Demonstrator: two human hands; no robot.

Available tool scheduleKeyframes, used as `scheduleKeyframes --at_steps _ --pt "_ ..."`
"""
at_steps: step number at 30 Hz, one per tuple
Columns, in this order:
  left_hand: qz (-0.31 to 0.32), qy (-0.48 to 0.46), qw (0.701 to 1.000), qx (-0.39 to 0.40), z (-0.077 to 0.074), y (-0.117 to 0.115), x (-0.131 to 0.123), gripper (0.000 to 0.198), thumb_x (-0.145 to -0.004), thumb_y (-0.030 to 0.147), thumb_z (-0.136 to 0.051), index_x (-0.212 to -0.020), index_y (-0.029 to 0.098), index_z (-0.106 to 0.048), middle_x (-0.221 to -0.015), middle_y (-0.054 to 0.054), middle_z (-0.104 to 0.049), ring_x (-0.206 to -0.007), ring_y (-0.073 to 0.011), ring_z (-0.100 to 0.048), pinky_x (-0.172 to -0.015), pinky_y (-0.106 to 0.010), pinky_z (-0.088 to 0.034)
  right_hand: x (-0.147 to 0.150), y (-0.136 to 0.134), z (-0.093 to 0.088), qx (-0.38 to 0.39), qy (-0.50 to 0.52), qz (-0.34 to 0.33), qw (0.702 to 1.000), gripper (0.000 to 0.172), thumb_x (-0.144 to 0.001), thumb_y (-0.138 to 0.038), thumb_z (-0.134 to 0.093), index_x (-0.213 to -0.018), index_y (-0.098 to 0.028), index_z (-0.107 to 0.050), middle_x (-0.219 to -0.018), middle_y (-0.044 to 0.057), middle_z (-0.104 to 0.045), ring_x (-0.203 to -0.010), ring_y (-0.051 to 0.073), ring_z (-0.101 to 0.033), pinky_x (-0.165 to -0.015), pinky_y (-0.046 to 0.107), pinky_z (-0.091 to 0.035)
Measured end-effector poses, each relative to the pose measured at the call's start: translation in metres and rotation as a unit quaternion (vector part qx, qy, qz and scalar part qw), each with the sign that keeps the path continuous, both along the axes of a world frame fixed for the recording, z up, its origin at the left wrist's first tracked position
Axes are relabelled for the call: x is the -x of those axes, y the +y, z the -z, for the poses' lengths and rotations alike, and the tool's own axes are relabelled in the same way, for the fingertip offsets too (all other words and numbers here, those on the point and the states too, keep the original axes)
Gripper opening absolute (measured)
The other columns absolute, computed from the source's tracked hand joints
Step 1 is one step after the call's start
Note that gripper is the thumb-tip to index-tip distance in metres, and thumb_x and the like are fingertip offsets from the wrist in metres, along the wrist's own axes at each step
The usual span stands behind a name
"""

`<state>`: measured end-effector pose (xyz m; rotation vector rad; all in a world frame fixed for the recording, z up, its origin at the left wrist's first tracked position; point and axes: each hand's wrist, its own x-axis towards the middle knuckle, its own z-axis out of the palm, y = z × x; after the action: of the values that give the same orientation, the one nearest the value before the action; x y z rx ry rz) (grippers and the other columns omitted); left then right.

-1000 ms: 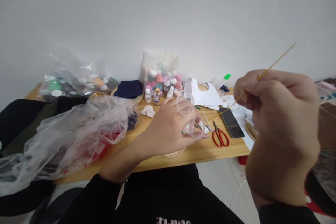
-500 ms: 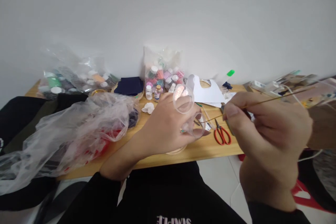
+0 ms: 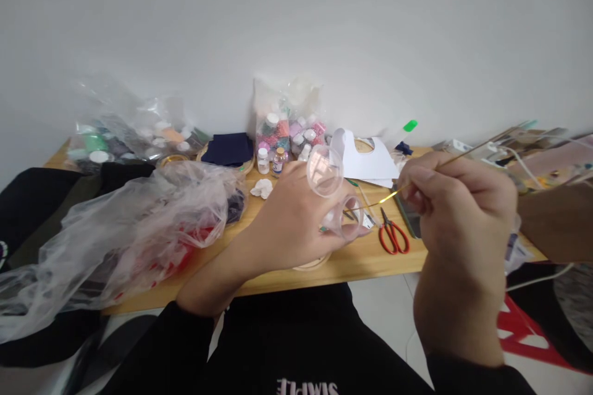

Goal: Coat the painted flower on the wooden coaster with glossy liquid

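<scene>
My left hand (image 3: 291,216) is closed round a small clear plastic jar (image 3: 348,222), its round mouth tilted to the right. A clear round lid (image 3: 325,171) stands open just above the mouth, by the same hand; whether it is joined to the jar I cannot tell. My right hand (image 3: 456,197) pinches a long thin gold-coloured wire (image 3: 386,197) between thumb and fingers. One end of the wire reaches into the jar's mouth, and the other sticks out to the upper right. What the jar holds is too small to make out.
Red-handled scissors (image 3: 393,233) lie between my hands on the wooden table (image 3: 370,265). Behind are white paper (image 3: 368,160), small bottles (image 3: 278,162) and a bag of colourful jars (image 3: 290,117). A crumpled plastic bag (image 3: 139,222) covers the left side. A cardboard box (image 3: 563,222) is at right.
My right hand has shifted a little left, and the wire now slants more steeply up to the right. My left hand with the jar stays nearly in place.
</scene>
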<state>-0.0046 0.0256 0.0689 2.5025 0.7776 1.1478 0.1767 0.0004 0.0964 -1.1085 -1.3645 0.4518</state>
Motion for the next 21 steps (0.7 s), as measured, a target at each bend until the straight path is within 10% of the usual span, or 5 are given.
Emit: scheduleKeyframes --at_steps 21 --pt "-0.001 0.022 1.000 -0.003 0.0009 0.0004 0.0000 0.024 -0.085 0.041 -0.068 -0.085 0.017 -0.060 -0.085 -0.001 -0.063 -0.082 -0.0162 -0.055 -0.079 -0.032 -0.040 -0.0021 0.0083 -0.0047 -0.032 0.013 -0.021 0.999 0.031 -0.070 0.002 -0.048 -0.046 -0.018 -0.049 -0.047 -0.005 -0.048 -0.046 0.007 -0.043 -0.046 0.028 -0.029"
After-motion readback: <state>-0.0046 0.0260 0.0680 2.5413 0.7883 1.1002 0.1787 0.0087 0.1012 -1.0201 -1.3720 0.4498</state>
